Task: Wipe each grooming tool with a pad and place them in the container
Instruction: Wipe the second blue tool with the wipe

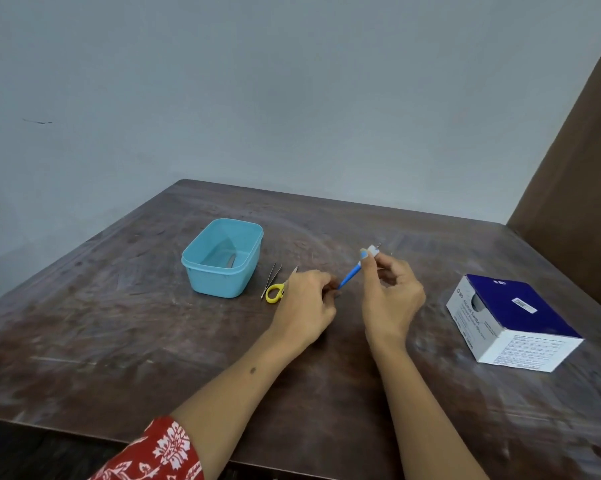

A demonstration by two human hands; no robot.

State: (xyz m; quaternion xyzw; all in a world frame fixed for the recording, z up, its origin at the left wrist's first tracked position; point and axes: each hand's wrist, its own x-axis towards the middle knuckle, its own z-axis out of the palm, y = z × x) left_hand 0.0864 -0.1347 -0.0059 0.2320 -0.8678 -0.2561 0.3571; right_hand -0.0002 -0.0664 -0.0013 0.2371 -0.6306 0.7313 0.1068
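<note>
Container (222, 259) in light blue sits on the table (119, 341) with something grey inside, and just right of it lie tweezers (270, 279) and yellow-handled scissors (275, 292). Further right of the container, the left hand (306, 306) pinches the low end of a blue-handled tool (350, 274) while the right hand (390, 296) pinches a white pad (372, 251) round its top. Way off right of the container is a swab box (513, 320).
</note>
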